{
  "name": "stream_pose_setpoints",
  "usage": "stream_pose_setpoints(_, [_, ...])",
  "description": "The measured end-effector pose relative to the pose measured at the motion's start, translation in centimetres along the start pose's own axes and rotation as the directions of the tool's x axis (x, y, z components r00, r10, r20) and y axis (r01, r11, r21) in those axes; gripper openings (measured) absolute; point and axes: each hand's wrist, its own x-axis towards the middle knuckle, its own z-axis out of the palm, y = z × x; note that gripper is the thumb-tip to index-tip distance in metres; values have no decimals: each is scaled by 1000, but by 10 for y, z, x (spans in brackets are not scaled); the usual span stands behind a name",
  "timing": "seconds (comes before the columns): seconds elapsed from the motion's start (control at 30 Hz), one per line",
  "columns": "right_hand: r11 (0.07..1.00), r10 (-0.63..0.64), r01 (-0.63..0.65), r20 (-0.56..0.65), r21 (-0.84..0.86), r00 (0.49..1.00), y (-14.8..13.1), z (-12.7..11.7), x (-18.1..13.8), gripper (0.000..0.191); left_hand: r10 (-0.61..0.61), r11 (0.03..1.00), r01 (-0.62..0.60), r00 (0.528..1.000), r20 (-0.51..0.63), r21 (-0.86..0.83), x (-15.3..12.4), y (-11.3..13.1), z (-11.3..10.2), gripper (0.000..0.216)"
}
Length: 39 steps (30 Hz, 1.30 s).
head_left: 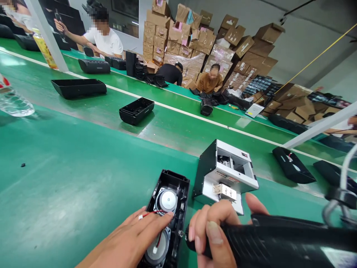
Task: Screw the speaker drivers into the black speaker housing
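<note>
Black speaker shell [170, 208] with red-white wires [152, 213], green table [69, 186], white-black box [225, 175].

Green conveyor-style workbench [69, 178], glossy surface, white stripe running along its far side. Directly on it, near edge: open black plastic speaker housing [178, 186] with two round silver drivers inside; just beside it on the right, a small white and black metal screw-feeder box [225, 175]. Mid-belt: empty black plastic housing shell [136, 110]; further left, a long shallow black plastic tray [78, 88]. Left edge: clear plastic water bottle [15, 104] lying on its side. Right side: flat black plastic cover panel [293, 164].
</note>
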Motion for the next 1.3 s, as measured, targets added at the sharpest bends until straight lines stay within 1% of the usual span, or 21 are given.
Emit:
stream_pose_setpoints(0.03, [1000, 18, -18, 0, 1, 1000, 2, 2, 0, 72, -1, 1000, 1, 1000, 17, 9, -1, -3, 1, 122])
stream_pose_setpoints(0.13, [999, 48, -48, -19, -25, 999, 8, 7, -3, 73, 45, 998, -47, 997, 65, 35, -1, -14, 1, 122])
stream_pose_setpoints(0.23, [997, 64, -65, -32, -35, 997, 13, 12, -5, 74, 80, 996, -82, 995, 58, 40, 0, -19, -2, 122])
stream_pose_setpoints(0.4, [998, 43, -43, -4, -35, 999, 14, 15, -6, 60, 62, 998, -63, 997, 35, 27, 1, -6, -17, 112])
stream_pose_setpoints(0.5, [999, 30, -29, 9, -29, 1000, 18, 12, -7, 52, 79, 996, -80, 996, 39, 26, 1, 2, -22, 110])
stream_pose_setpoints(0.6, [999, -4, 7, 57, -47, 998, 25, 5, -9, 38, 85, 996, -87, 995, 58, 37, 3, 5, -20, 112])
stream_pose_setpoints(0.67, [998, -17, 23, 96, -58, 995, 31, -1, -10, 33, 84, 995, -88, 994, 62, 53, 4, 6, -18, 114])
stream_pose_setpoints(0.73, [997, -33, 42, 150, -59, 988, 37, -8, -9, 34, 81, 994, -85, 995, 56, 62, 4, 7, -17, 116])
stream_pose_setpoints(0.87, [985, -141, 163, 292, -53, 946, 45, -17, -6, 40, 78, 995, -80, 996, 45, 56, 3, 8, -17, 115])
stream_pose_setpoints(0.93, [988, -116, 141, 281, -67, 953, 46, -19, -7, 40, 82, 994, -85, 996, 39, 64, 2, 7, -17, 112])
stream_pose_setpoints(0.97, [991, -82, 107, 259, -85, 962, 46, -19, -8, 36, 86, 994, -88, 996, 30, 71, 1, 6, -16, 111])
stream_pose_setpoints(1.03, [989, -20, 55, 240, -137, 971, 46, -20, -9, 22, 89, 992, -90, 996, 12, 87, 0, 5, -15, 109])
stream_pose_setpoints(1.1, [978, -29, 83, 273, -190, 962, 47, -22, -8, 11, 92, 991, -91, 996, 1, 98, 0, 4, -14, 108])
stream_pose_setpoints(1.17, [966, -84, 153, 306, -207, 948, 50, -24, -7, 7, 101, 989, -100, 995, -8, 109, 1, 1, -12, 105])
stream_pose_setpoints(1.2, [962, -114, 182, 303, -206, 946, 53, -24, -7, 6, 112, 987, -109, 994, -15, 117, 1, -1, -9, 103])
stream_pose_setpoints(1.23, [958, -138, 202, 288, -206, 948, 55, -23, -7, 11, 127, 984, -123, 992, -22, 128, 1, -6, -6, 102])
stream_pose_setpoints(1.3, [954, -165, 216, 237, -208, 957, 60, -20, -9, 26, 156, 976, -146, 987, -49, 161, -2, -19, 2, 101])
